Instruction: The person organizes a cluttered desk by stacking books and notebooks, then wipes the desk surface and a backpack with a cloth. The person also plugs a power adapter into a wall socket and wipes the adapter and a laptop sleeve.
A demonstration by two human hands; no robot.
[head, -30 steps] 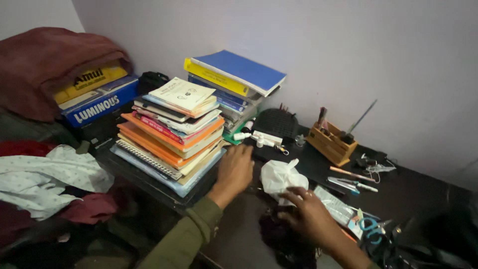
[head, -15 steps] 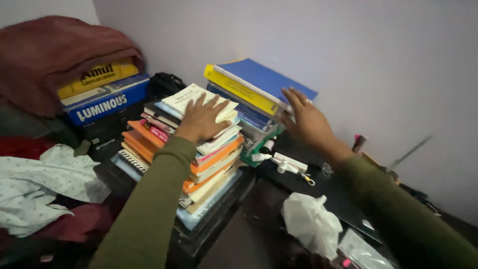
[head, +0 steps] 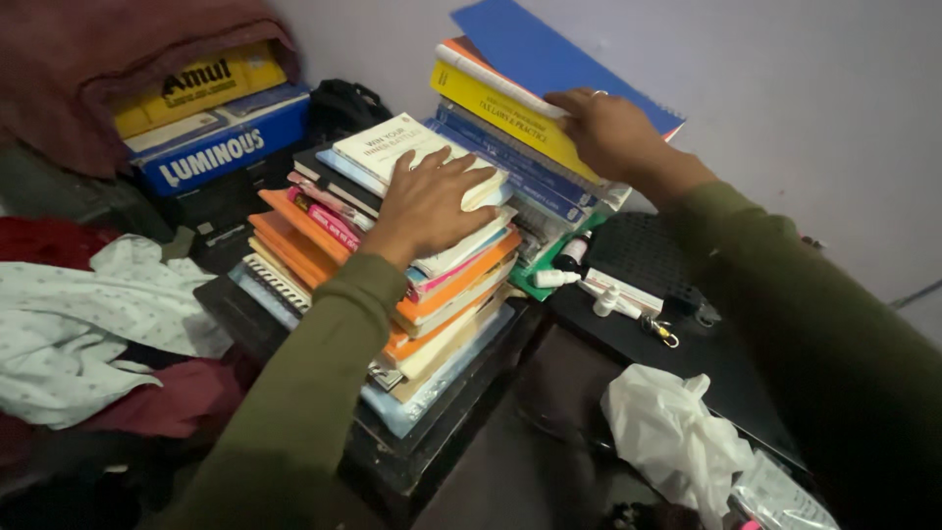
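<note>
The work looks only begun — both stacks stand whole on the dark table (head: 294,324), nothing is taken off yet. The left hand (head: 427,201) lies flat, fingers spread, on the pale book (head: 392,142) that tops the front stack (head: 392,285). The right hand (head: 608,132) closes around the edge of the yellow book (head: 491,103) and the blue notebook (head: 549,54) in the back stack, thumb under, fingers on top — the blue cover is tilted up.
</note>
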